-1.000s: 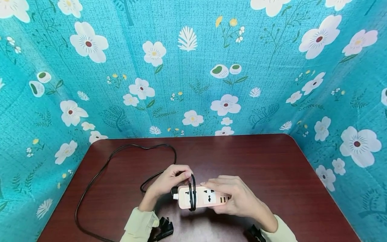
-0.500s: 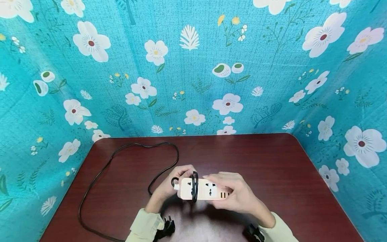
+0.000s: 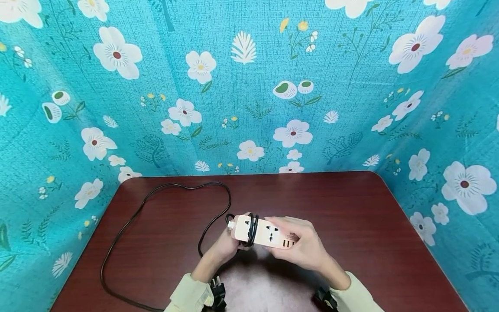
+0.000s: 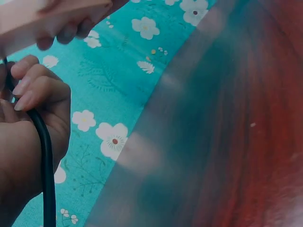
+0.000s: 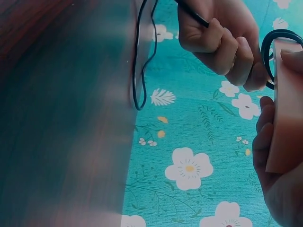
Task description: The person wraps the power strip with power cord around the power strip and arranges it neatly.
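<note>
A pale pink power strip [image 3: 263, 233] with white sockets and USB ports is held above the table. My right hand [image 3: 302, 242] grips its right end, thumb on the near side and fingers on the far side. Black cord [image 3: 253, 229] loops around the strip near its left end. My left hand [image 3: 223, 248] is below and behind that end, partly hidden by the strip in the head view. The left wrist view shows my left hand [image 4: 49, 101] with fingers curled round the cord [image 4: 48, 170]. In the right wrist view the cord loop [image 5: 265, 45] arches over the strip [image 5: 289, 118].
The rest of the black cord [image 3: 171, 184] lies in a wide curve across the left of the dark red table [image 3: 331, 199]. A black plug [image 3: 218, 294] sits beside my left sleeve. Blue flowered cloth [image 3: 218, 108] hangs behind and at both sides.
The strip has risen in the head view and now tilts, its right end lower. My left hand has gone from above the strip's far edge to below and behind its left end, still with the cord.
</note>
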Motion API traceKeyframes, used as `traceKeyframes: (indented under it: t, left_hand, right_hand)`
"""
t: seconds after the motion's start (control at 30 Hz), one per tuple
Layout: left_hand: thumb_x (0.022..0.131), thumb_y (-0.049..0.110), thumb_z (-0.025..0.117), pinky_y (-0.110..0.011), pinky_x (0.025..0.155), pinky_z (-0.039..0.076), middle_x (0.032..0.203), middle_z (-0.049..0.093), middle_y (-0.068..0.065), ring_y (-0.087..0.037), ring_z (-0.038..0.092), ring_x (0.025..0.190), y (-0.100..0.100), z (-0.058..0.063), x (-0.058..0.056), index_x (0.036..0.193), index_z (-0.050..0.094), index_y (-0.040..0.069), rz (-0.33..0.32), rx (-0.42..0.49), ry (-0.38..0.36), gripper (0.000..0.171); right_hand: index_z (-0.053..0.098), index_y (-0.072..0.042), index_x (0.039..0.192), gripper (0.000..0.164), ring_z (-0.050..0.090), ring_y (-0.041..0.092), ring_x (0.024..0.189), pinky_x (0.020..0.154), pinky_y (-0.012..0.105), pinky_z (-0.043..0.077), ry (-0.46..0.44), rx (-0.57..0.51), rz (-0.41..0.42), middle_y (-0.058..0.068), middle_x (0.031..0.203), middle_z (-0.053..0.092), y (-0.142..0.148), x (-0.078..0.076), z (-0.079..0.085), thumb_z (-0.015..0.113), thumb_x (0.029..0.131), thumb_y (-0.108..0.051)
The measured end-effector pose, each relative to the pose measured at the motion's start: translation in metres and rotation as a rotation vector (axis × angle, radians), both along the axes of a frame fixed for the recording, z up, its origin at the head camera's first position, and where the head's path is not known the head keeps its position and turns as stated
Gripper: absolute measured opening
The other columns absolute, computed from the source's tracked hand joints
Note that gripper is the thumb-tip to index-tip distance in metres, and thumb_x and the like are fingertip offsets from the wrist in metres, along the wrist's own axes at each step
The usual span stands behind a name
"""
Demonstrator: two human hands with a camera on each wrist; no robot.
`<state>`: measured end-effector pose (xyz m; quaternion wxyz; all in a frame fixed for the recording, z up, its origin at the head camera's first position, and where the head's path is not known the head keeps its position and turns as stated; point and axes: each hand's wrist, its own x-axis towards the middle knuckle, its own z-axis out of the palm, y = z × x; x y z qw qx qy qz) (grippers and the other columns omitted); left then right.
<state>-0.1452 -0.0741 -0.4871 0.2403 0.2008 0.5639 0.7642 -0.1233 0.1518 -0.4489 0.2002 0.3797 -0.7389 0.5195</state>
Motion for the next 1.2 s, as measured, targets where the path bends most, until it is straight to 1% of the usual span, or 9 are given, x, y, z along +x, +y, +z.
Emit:
traceKeyframes:
  t: [0.07,0.17,0.33,0.53,0.67,0.77,0.97,1.1,1.2]
  left_hand:
    - [0.081,0.07,0.051,-0.017,0.051,0.03,0.065,0.044,0.014,0.0,0.036,0.053,0.001,0.002,0.001,0.093,0.054,0.032,0.01,-0.008,-0.018,0.04]
    - [0.082,0.072,0.048,-0.017,0.05,0.027,0.064,0.039,0.01,-0.002,0.033,0.054,0.003,0.004,0.0,0.09,0.054,0.025,0.019,0.007,-0.031,0.048]
    - [0.096,0.057,0.045,-0.017,0.049,0.027,0.064,0.036,0.004,-0.004,0.033,0.053,0.002,0.004,0.003,0.092,0.051,0.018,0.045,-0.028,-0.008,0.04]
    - [0.107,0.04,0.035,-0.019,0.048,0.035,0.063,0.044,-0.001,-0.005,0.04,0.049,-0.001,0.002,0.002,0.095,0.047,0.003,0.135,-0.3,0.134,0.04]
    - [0.108,0.033,0.032,-0.021,0.052,0.041,0.061,0.049,0.002,-0.004,0.046,0.049,-0.002,0.002,0.001,0.092,0.052,0.01,0.206,-0.549,0.308,0.035]
    - [0.108,0.037,0.031,-0.022,0.055,0.044,0.059,0.051,0.004,-0.005,0.05,0.05,-0.003,0.004,0.0,0.088,0.053,0.017,0.227,-0.662,0.396,0.036]
    - [0.106,0.045,0.031,-0.021,0.057,0.045,0.07,0.055,0.005,-0.002,0.049,0.054,-0.002,0.009,0.004,0.09,0.053,0.02,0.217,-0.716,0.464,0.037]
    - [0.106,0.042,0.037,-0.019,0.056,0.04,0.068,0.05,0.01,0.001,0.044,0.056,0.0,0.01,0.008,0.096,0.055,0.019,0.296,-0.756,0.522,0.031]
    - [0.104,0.04,0.044,-0.018,0.054,0.038,0.068,0.054,0.007,0.001,0.045,0.054,0.003,0.011,0.01,0.106,0.052,0.017,0.354,-0.712,0.437,0.024]
  right_hand:
    - [0.069,-0.004,0.119,0.064,0.055,0.004,0.072,0.059,0.011,0.043,0.005,0.009,-0.009,0.007,0.103,0.074,0.001,-0.002,0.0,0.089,0.058,-0.001]
    - [0.069,-0.005,0.119,0.065,0.057,0.006,0.074,0.059,0.012,0.044,0.013,0.018,-0.032,0.008,0.103,0.074,0.002,-0.004,0.0,0.088,0.057,0.0]
    - [0.069,-0.007,0.12,0.066,0.059,0.006,0.076,0.061,0.012,0.045,0.012,0.049,-0.075,0.006,0.104,0.074,0.003,-0.005,-0.002,0.088,0.057,-0.001]
    - [0.068,-0.011,0.119,0.066,0.059,0.005,0.075,0.062,0.012,0.045,0.012,0.097,-0.149,0.002,0.1,0.073,0.004,-0.004,-0.005,0.089,0.057,-0.004]
    - [0.069,-0.008,0.116,0.064,0.058,0.007,0.07,0.059,0.013,0.044,-0.048,0.074,-0.19,0.004,0.096,0.073,0.002,0.0,0.001,0.09,0.056,-0.001]
    - [0.068,-0.005,0.116,0.063,0.057,0.009,0.067,0.055,0.015,0.044,-0.103,0.058,-0.22,0.007,0.095,0.073,-0.001,0.005,0.011,0.089,0.057,0.002]
    - [0.066,-0.004,0.118,0.061,0.059,0.011,0.065,0.053,0.018,0.046,-0.215,0.038,-0.339,0.009,0.091,0.073,-0.006,0.01,0.028,0.088,0.061,0.001]
    - [0.066,-0.009,0.119,0.059,0.058,0.01,0.063,0.051,0.018,0.045,-0.283,0.055,-0.388,0.008,0.086,0.072,-0.006,0.008,0.03,0.088,0.065,-0.004]
    - [0.065,-0.011,0.119,0.057,0.058,0.01,0.065,0.053,0.019,0.047,-0.337,0.054,-0.398,0.008,0.088,0.071,-0.005,0.005,0.029,0.087,0.067,-0.006]
